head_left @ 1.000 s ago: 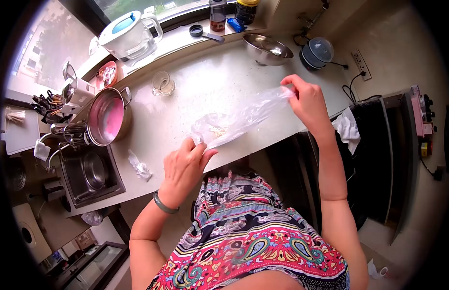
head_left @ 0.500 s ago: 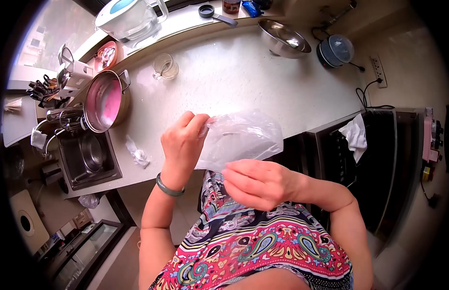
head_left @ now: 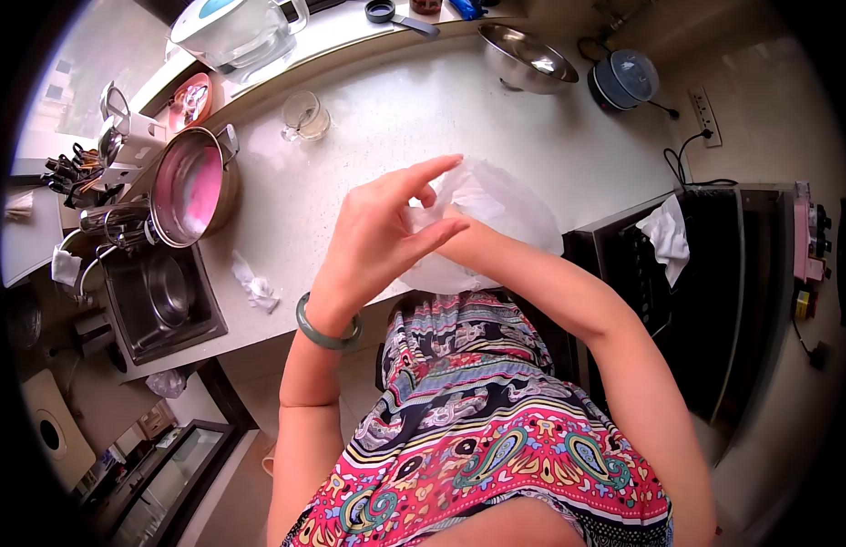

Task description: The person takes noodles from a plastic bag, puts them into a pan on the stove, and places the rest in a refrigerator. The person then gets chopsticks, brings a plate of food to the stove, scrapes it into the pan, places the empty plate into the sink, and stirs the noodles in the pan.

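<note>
Your left hand point(head_left: 364, 232) is at the mouth of the thin, whitish plastic bag point(head_left: 514, 210), its grip wide, with thumb and index finger spread apart and bag film between them. Your right forearm point(head_left: 541, 269) reaches across to the same spot, but your right hand is hidden behind the left one and the film, so you cannot tell how its grip stands or what it holds. The bag is at the front edge of the white surface point(head_left: 386, 100), partly over it and partly in front of your patterned dress point(head_left: 477, 410). On the surface, to the left of the bag, you have a crumpled piece of plastic point(head_left: 255, 284) near the sink point(head_left: 163, 296), and farther back a clear glass mug point(head_left: 305, 117).
</note>
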`<state>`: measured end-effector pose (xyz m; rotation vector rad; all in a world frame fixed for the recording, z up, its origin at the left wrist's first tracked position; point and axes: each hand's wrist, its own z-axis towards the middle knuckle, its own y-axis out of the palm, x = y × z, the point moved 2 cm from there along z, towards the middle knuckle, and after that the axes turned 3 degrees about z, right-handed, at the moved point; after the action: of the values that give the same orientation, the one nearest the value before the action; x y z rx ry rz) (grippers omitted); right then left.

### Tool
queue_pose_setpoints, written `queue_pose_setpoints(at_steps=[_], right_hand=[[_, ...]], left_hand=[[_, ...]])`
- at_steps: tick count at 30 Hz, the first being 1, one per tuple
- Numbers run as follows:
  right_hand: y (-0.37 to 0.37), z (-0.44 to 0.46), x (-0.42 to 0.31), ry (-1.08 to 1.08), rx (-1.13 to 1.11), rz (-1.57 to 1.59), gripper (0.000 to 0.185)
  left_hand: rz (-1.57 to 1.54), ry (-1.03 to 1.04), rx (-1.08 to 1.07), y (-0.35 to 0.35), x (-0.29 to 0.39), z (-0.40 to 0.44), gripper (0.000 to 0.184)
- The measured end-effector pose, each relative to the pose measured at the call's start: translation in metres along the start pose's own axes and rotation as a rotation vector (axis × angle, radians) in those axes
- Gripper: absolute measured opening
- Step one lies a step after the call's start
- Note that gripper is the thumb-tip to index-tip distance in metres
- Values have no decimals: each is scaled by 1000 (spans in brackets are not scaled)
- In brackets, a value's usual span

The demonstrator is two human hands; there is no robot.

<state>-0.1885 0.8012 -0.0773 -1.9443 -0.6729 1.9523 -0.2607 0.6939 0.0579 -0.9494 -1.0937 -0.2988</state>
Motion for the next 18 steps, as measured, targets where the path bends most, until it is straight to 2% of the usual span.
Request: queue_pose_setpoints(at_steps=[1,2,3,4,5,6,8,10,12,13,14,15,17,18], right_hand=[[7,10,11,59,-29,29,23],[13,17,22,106,-55,43,24],[16,19,29,140,-75,-4,26],[17,17,33,175,-91,-57,27],[22,13,37,201,-107,-119,28],[20,8,39,214,-127,-190,29],[16,-2,38,232,-163,-321,31],[16,-5,36,274,-159,-295,33],[26,-4,30,400,-124,-100,36],[23,-2,32,515,-81,101,39],[22,-4,33,509,-93,92,39],[18,-8,32,252,-152,-231,40],[9,-19,24,-18,-207,-557,42],[1,-27,21,326,-89,250,42]], left_hand=[[-280,-50,-67,-4,-2,-2,41],[-542,-25,77,0,-28,-10,48],[-581,-91,249,1,-55,-20,38],[-494,-238,398,7,-92,-34,40],[-495,-410,524,16,-139,-58,33],[-539,-588,568,34,-182,-80,30],[-467,-788,531,70,-239,-124,33],[-582,-882,491,100,-261,-148,37],[-627,-906,461,112,-263,-160,39],[-695,-917,430,120,-258,-153,44],[-763,-925,395,125,-253,-147,50],[-771,-924,407,130,-251,-142,50],[-781,-775,333,138,-251,-124,60],[-820,-785,336,134,-242,-113,58]])
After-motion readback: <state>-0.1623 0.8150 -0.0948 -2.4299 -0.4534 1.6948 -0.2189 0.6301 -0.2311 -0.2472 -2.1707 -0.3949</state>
